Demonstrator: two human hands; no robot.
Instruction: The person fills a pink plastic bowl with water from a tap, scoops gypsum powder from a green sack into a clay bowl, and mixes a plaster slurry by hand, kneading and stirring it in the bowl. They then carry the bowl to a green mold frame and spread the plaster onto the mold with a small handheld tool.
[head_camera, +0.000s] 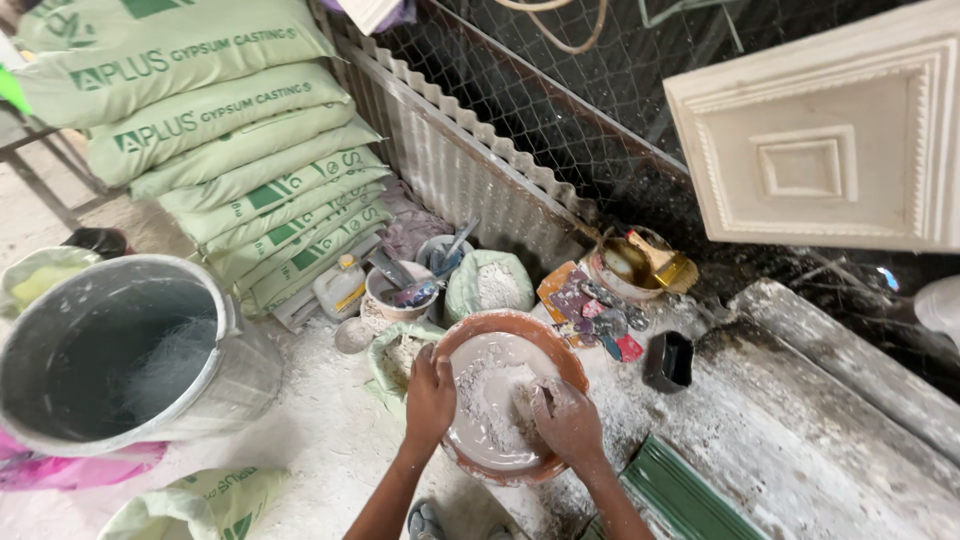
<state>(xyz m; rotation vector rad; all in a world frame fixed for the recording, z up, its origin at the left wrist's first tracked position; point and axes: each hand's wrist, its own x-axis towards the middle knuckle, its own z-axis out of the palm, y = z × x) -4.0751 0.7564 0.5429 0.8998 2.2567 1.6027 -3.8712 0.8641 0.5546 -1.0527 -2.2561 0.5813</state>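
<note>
A round orange-brown basin (560, 350) holding wet white plaster sits low in front of me. My left hand (430, 398) grips the basin's left rim. My right hand (567, 420) is inside the basin, pressed into the plaster with fingers coated in white and closed over a lump of it. Dry white powder lies heaped in the middle of the basin between my hands.
A large grey bucket (130, 350) of water stands at left. Stacked pale green sacks (230, 150) fill the back left. Small tubs (400, 290), an open powder bag (490, 285), a black cup (668, 360), a brush (665, 265) and a white moulded panel (830, 150) surround the basin.
</note>
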